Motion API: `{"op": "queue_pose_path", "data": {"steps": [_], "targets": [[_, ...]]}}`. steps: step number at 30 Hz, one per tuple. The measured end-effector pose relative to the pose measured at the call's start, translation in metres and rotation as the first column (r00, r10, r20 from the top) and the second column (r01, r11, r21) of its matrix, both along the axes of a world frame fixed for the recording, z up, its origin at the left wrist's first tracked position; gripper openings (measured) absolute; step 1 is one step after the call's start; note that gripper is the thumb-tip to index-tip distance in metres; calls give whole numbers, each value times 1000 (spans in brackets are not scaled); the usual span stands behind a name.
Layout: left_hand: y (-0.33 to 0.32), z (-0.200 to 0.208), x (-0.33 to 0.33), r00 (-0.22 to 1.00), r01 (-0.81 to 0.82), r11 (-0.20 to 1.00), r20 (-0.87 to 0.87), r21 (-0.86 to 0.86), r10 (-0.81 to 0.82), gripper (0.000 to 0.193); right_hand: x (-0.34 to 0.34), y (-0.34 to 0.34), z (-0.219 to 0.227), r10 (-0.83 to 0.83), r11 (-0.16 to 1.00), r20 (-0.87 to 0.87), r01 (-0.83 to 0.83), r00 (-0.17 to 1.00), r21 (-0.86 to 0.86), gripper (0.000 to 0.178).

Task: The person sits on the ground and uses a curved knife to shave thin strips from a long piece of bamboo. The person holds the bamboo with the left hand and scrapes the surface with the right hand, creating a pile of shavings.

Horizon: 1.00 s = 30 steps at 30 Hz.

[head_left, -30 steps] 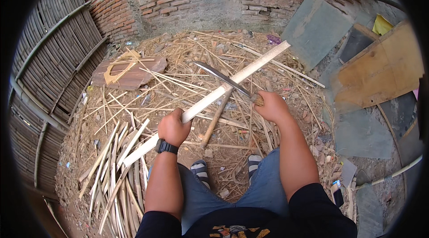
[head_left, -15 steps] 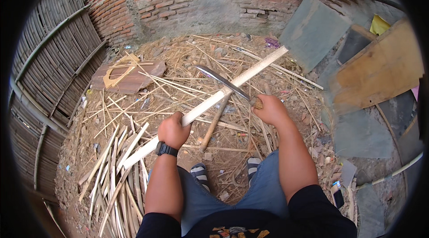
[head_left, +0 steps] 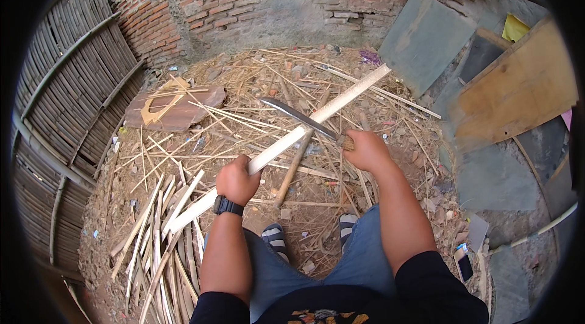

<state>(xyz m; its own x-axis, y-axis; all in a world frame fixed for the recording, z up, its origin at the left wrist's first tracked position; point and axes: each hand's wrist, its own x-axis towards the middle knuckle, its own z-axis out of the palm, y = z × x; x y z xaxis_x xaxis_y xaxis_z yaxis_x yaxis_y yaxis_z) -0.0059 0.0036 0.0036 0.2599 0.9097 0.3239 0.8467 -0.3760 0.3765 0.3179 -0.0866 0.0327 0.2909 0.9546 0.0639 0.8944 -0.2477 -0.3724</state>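
A long pale strip, apparently split bamboo (head_left: pixel 277 148), slants from the lower left up to the far right. My left hand (head_left: pixel 238 180) is wrapped around its lower part, with a dark watch on the wrist. In my right hand (head_left: pixel 366 148) is the wooden handle of a machete (head_left: pixel 298 117). The blade lies across the strip near its middle and points to the far left. Beneath the crossing, a round wooden stick (head_left: pixel 294 169) rests at a slant over the ground litter.
Cut strips (head_left: pixel 159 232) are heaped at the left. Beyond them lies a brown board (head_left: pixel 175 108) with thin sticks. A bamboo fence (head_left: pixel 67 80) stands left, a brick wall (head_left: pixel 274 4) behind. Grey and wooden panels (head_left: pixel 518 86) lean at the right, above a phone (head_left: pixel 464 266).
The machete blade has shifted slightly toward the near left along the strip and shows its flat side differently. Both hands keep their grip, almost in the same places.
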Motion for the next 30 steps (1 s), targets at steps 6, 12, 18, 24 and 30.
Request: {"op": "queue_pose_path", "data": {"steps": [6, 12, 18, 24, 30], "targets": [[-1, -1, -2, 1000, -1, 1000, 3, -17, 1, 23, -18, -5, 10, 100, 992, 25, -98, 995, -83, 48], [2, -4, -1, 1000, 8, 1000, -10, 12, -8, 23, -10, 3, 2, 47, 996, -18, -48, 999, -69, 51], [1, -3, -4, 1000, 13, 1000, -6, 5, -13, 23, -8, 0, -4, 67, 997, -9, -67, 998, -41, 46], [0, -3, -2, 1000, 2, 1000, 1, -10, -2, 23, -11, 3, 0, 48, 996, -22, -49, 999, -68, 48], [2, -2, -5, 1000, 21, 999, -16, -35, -21, 24, -12, 3, 6, 49, 989, -32, -53, 998, -138, 51]]}}
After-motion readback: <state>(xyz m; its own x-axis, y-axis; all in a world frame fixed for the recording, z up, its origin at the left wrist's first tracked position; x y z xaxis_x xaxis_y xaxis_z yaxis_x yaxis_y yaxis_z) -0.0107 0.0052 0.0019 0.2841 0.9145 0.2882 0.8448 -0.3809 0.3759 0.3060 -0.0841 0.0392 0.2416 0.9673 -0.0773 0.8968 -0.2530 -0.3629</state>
